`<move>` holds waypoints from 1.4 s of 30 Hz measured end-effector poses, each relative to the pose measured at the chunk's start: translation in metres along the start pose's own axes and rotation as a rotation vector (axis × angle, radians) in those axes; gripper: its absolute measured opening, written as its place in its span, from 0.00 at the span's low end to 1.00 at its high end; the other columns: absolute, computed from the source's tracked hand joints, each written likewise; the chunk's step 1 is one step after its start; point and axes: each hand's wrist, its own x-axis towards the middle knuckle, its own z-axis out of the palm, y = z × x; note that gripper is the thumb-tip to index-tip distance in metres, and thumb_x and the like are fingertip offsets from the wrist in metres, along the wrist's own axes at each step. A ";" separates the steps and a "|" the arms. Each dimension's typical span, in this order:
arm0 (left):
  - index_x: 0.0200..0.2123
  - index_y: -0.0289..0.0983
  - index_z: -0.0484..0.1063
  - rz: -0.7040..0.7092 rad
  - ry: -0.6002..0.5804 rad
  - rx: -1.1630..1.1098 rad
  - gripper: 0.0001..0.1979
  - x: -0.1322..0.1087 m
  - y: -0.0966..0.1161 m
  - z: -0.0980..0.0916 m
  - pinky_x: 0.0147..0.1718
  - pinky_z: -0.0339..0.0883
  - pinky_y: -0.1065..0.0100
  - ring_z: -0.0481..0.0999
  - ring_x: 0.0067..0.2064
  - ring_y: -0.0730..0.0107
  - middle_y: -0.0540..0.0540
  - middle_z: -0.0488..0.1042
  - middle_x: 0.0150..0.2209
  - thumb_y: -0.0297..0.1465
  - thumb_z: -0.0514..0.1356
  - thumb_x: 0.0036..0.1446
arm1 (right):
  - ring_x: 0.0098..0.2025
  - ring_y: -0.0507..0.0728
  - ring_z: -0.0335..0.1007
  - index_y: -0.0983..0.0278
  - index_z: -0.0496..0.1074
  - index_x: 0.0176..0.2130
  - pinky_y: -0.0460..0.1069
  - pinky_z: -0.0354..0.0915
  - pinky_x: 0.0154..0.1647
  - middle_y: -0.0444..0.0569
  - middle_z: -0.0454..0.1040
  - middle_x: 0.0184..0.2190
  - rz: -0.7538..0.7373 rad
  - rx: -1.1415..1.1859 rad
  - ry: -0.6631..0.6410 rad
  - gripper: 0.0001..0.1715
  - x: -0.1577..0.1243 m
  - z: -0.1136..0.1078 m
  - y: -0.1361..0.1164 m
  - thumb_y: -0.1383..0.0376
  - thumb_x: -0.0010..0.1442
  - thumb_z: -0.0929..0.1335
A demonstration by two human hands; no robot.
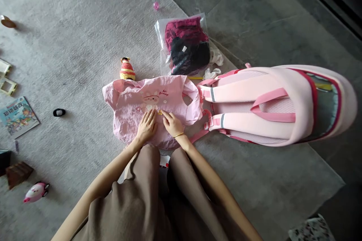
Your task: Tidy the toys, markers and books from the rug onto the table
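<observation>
A small pink child's shirt (pixel 132 107) with a bunny print lies spread on the grey rug in front of my knees. My left hand (pixel 147 125) rests flat on its middle, fingers stretched out. My right hand (pixel 171 122), with a gold bangle on the wrist, lies beside it, fingers curled on the fabric near a small yellow spot. A pink backpack (pixel 271 105) lies straps-up on the floor, just right of the shirt.
A clear bag of red and black clothes (pixel 185 45) sits beyond the shirt, next to a striped plush toy (pixel 127 69). A picture book (pixel 18 116), a black object (pixel 59 112), a pink toy (pixel 36 192) and wooden pieces (pixel 17 173) lie at left.
</observation>
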 end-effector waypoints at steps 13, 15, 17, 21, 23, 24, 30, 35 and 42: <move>0.64 0.35 0.60 -0.135 0.062 0.015 0.26 0.021 -0.004 -0.002 0.64 0.48 0.53 0.57 0.67 0.55 0.38 0.64 0.64 0.32 0.51 0.64 | 0.29 0.51 0.65 0.62 0.78 0.41 0.45 0.60 0.33 0.44 0.72 0.28 -0.020 0.140 -0.133 0.08 0.055 -0.017 0.001 0.68 0.60 0.69; 0.65 0.35 0.60 -0.123 0.046 0.047 0.26 0.020 -0.005 -0.002 0.65 0.46 0.53 0.57 0.68 0.55 0.38 0.63 0.65 0.33 0.50 0.65 | 0.29 0.51 0.65 0.62 0.78 0.38 0.45 0.59 0.33 0.43 0.72 0.28 -0.049 0.130 -0.170 0.06 0.058 -0.019 0.000 0.68 0.60 0.70; 0.66 0.34 0.59 -0.110 0.029 0.073 0.26 0.019 -0.004 -0.003 0.67 0.44 0.54 0.57 0.68 0.56 0.39 0.62 0.65 0.34 0.49 0.66 | 0.31 0.51 0.66 0.62 0.77 0.37 0.45 0.58 0.33 0.44 0.74 0.32 -0.065 0.104 -0.163 0.05 0.057 -0.018 -0.001 0.68 0.61 0.69; 0.67 0.36 0.56 -0.091 0.013 0.091 0.26 0.019 -0.002 -0.006 0.68 0.40 0.54 0.54 0.69 0.58 0.42 0.59 0.67 0.34 0.47 0.68 | 0.34 0.52 0.70 0.62 0.76 0.41 0.46 0.58 0.31 0.48 0.75 0.39 -0.070 -0.006 -0.108 0.10 0.043 -0.011 -0.002 0.64 0.67 0.65; 0.67 0.36 0.55 -0.089 0.014 0.079 0.27 0.019 -0.002 -0.006 0.69 0.39 0.53 0.54 0.69 0.58 0.42 0.58 0.68 0.34 0.47 0.68 | 0.35 0.54 0.71 0.61 0.75 0.43 0.46 0.58 0.31 0.49 0.76 0.41 -0.095 -0.058 -0.096 0.12 0.036 -0.007 0.000 0.62 0.69 0.63; 0.68 0.36 0.55 -0.089 0.015 0.068 0.27 0.019 -0.002 -0.006 0.69 0.39 0.53 0.54 0.69 0.58 0.42 0.58 0.68 0.34 0.47 0.68 | 0.36 0.54 0.72 0.61 0.75 0.44 0.46 0.59 0.32 0.50 0.76 0.41 -0.112 -0.073 -0.095 0.13 0.033 -0.005 0.001 0.62 0.69 0.62; 0.68 0.37 0.54 -0.114 0.011 -0.008 0.28 0.018 -0.004 -0.003 0.69 0.39 0.50 0.54 0.69 0.55 0.40 0.57 0.68 0.34 0.48 0.67 | 0.37 0.56 0.71 0.60 0.75 0.45 0.48 0.63 0.39 0.52 0.74 0.38 -0.160 -0.010 -0.117 0.17 0.016 -0.003 0.009 0.60 0.71 0.59; 0.68 0.37 0.55 -0.132 0.002 -0.041 0.28 0.019 -0.003 -0.006 0.69 0.38 0.50 0.53 0.69 0.55 0.40 0.57 0.68 0.33 0.49 0.65 | 0.36 0.55 0.69 0.62 0.75 0.39 0.48 0.64 0.40 0.52 0.73 0.37 -0.038 0.360 0.004 0.16 -0.005 -0.004 0.002 0.55 0.67 0.63; 0.57 0.36 0.67 -0.190 0.110 -0.560 0.22 0.019 0.013 -0.027 0.62 0.57 0.53 0.67 0.61 0.56 0.38 0.72 0.56 0.38 0.57 0.61 | 0.19 0.46 0.47 0.62 0.75 0.38 0.45 0.48 0.19 0.39 0.66 0.23 0.558 1.258 0.008 0.23 -0.016 -0.011 -0.020 0.48 0.49 0.72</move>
